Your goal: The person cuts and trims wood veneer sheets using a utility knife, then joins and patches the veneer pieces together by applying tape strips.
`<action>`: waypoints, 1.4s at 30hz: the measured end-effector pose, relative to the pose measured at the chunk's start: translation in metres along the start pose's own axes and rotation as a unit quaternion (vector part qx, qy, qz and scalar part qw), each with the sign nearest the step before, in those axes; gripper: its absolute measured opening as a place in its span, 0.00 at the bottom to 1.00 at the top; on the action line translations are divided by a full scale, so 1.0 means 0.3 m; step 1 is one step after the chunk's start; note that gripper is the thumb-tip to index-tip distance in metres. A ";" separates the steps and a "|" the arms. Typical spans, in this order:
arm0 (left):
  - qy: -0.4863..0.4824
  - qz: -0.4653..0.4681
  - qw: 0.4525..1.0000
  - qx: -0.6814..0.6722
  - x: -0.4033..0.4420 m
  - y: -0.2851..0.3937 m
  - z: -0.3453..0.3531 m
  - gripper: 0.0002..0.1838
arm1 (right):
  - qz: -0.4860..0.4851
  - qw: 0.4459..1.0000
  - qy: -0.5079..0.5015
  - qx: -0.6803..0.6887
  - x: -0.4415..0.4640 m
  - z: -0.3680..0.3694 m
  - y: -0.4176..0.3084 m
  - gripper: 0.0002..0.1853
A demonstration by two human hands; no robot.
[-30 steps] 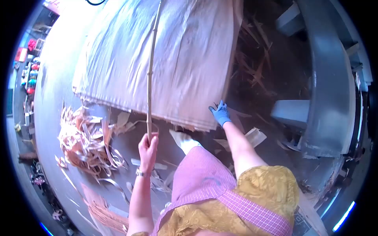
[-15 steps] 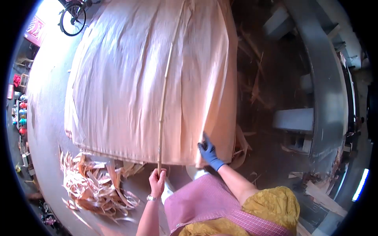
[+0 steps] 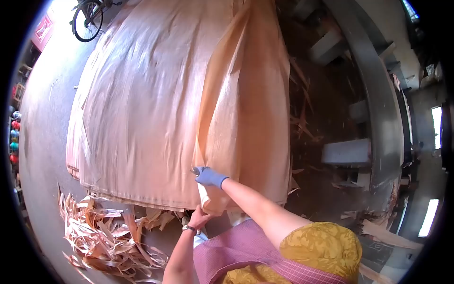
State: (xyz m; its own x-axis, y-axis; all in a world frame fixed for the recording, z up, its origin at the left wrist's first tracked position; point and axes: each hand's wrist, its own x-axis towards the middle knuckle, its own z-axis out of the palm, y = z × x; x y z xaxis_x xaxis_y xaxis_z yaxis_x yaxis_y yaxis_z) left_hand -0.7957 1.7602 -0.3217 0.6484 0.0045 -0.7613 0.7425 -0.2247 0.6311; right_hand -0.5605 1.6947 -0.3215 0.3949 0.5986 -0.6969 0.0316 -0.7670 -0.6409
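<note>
A large stack of thin wood veneer sheets (image 3: pixel 137 113) fills the middle of the view. Its top sheet is partly lifted, and a raised fold of veneer (image 3: pixel 222 109) runs away from me. My right hand (image 3: pixel 208 177), in a blue-grey glove, is closed on the left edge of this fold near the front. Just below it, at the stack's front edge, my bare left hand (image 3: pixel 199 218) is closed by the sheet's front corner. The long thin stick it held a moment earlier is covered by the fold, and my left fingertips are partly hidden.
A heap of curled veneer strips (image 3: pixel 104 236) lies on the floor at the front left. Pale blocks (image 3: pixel 347 151) and a long grey beam (image 3: pixel 373 94) are on the right, with scraps around. A bicycle wheel (image 3: pixel 88 21) shows at the far left.
My right hand has carried the veneer edge leftward, folding the sheet over the stick, which is now out of sight. My left hand has shifted slightly right and down, under the fold's corner.
</note>
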 end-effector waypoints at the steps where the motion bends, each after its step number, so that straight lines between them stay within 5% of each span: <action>1: 0.015 0.004 1.000 -0.019 -0.002 0.012 -0.001 0.32 | 0.050 0.997 -0.044 -0.040 0.022 -0.008 -0.018 0.25; 5: 0.076 -0.008 0.997 -0.027 0.004 0.025 0.006 0.28 | 0.078 0.961 -0.090 -0.249 0.049 -0.026 -0.130 0.24; 11: 0.076 0.016 0.997 0.005 -0.012 0.052 -0.073 0.25 | -0.024 0.989 0.014 0.145 -0.008 -0.003 -0.226 0.28; 12: 0.079 0.019 0.996 0.027 -0.006 0.043 -0.083 0.24 | 0.025 0.989 0.021 0.142 -0.007 0.016 -0.223 0.30; 15: 0.056 0.078 0.995 -0.008 0.057 -0.061 -0.087 0.21 | 0.068 0.995 0.025 -0.066 0.019 0.051 -0.225 0.30; 25: 0.069 0.114 0.929 -0.344 0.041 -0.122 -0.185 0.08 | 0.006 0.982 0.129 -0.136 -0.028 0.123 -0.443 0.18; 28: 0.116 0.220 0.965 -0.081 0.112 -0.286 -0.244 0.14 | -0.076 0.971 0.219 -0.058 -0.108 0.150 -0.495 0.23; 30: 0.219 0.254 0.939 0.070 0.205 -0.437 -0.266 0.17 | -0.093 0.965 0.245 0.004 -0.178 0.121 -0.517 0.25; 31: 0.253 0.289 0.882 0.271 0.154 -0.380 -0.340 0.16 | -0.094 0.944 0.313 0.037 -0.188 0.115 -0.486 0.25; 33: 0.227 0.186 0.953 0.080 0.135 -0.337 -0.423 0.18 | -0.094 0.885 0.444 0.102 -0.172 0.111 -0.383 0.25; 35: 0.213 0.143 0.966 -0.042 0.158 -0.434 -0.451 0.19 | 0.026 0.861 0.507 0.011 -0.148 0.058 -0.256 0.32; 38: 0.209 0.052 0.976 0.022 0.089 -0.375 -0.520 0.21 | 0.228 0.803 0.544 -0.083 -0.029 0.081 -0.053 0.40; 42: 0.162 -0.118 0.977 -0.077 0.010 -0.266 -0.573 0.22 | 0.191 0.892 0.409 0.010 0.059 0.085 0.021 0.43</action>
State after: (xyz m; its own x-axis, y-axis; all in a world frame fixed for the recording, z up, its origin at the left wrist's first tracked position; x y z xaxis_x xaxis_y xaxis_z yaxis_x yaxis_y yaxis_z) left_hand -0.8241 1.9456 -0.3486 0.4563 0.3524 -0.8171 0.8784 -0.0316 0.4769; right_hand -0.5768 1.7062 -0.3461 0.9113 -0.0804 -0.4038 -0.2621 -0.8697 -0.4183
